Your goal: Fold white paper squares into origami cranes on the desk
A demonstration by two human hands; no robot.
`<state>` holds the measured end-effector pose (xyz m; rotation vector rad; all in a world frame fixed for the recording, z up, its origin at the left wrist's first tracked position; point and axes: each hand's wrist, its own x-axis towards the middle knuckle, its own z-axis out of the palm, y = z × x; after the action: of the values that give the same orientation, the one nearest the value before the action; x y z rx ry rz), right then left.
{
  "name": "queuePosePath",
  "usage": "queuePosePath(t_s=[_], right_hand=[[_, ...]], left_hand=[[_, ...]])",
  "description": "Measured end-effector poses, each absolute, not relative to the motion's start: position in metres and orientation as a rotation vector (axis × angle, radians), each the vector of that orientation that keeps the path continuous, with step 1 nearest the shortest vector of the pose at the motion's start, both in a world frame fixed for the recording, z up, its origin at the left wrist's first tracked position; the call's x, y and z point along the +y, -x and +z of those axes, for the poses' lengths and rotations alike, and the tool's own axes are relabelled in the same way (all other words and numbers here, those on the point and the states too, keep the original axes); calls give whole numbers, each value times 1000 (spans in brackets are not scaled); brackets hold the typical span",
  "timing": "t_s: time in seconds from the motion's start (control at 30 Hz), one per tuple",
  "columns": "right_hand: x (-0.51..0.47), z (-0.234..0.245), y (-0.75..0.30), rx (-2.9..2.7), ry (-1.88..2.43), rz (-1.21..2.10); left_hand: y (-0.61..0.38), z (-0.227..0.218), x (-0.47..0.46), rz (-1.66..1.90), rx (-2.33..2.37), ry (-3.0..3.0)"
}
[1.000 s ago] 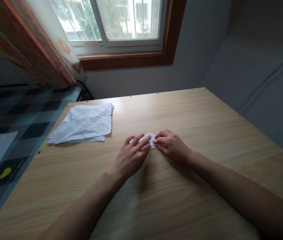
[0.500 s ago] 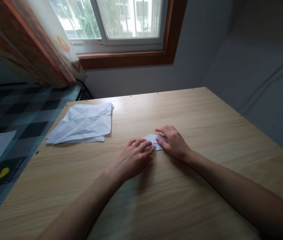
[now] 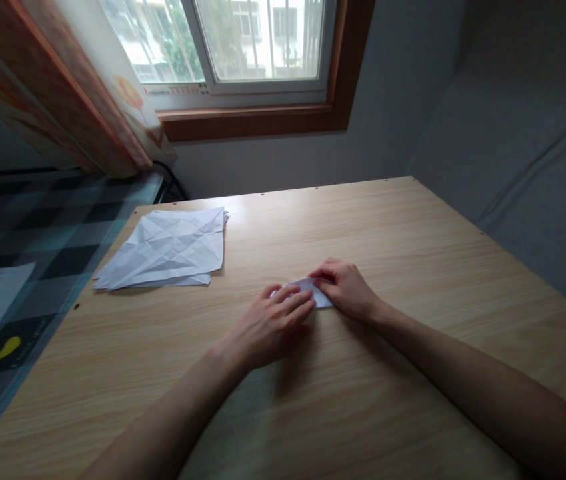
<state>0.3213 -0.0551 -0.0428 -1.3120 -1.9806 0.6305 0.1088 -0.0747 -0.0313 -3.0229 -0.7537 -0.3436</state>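
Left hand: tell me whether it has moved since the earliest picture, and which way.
Yes: judged against the stationary paper stack, the left hand has shifted slightly right and toward the person.

I face a pale wood-grained table (image 3: 443, 247), its far edge shiny with daylight from the window (image 3: 265, 53). That window sits far ahead in a reddish-brown frame (image 3: 257, 123), and through it I see a whitish building (image 3: 255, 20). At far left hangs an orange flowered curtain (image 3: 63, 87); below it lies a dark checked cloth (image 3: 105, 213). To my right, a cable (image 3: 559, 140) slants along the dim grey wall (image 3: 523, 67).
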Motion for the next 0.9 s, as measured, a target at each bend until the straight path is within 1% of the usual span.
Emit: queuePosePath(t_s=[0.23,0.63,0.77,0.83,0.9], right_hand=[[-62,-52,-329,-2270,1056,215],[-68,-38,-335,-2512,922,-25],[-70,-33,-335,-2559,991,-15],[-71,-34,-334,-2538,1034,62],[-73,-36,-332,-2466,1057,206]], left_hand=[[-110,-28,-77,-318,-798,2949],[-105,-34,-76,-349,-857,2981],[-105,-33,-74,-385,-850,2978],[-104,-32,-74,-422,-855,2944],[-104,-29,-74,-456,-890,2878]])
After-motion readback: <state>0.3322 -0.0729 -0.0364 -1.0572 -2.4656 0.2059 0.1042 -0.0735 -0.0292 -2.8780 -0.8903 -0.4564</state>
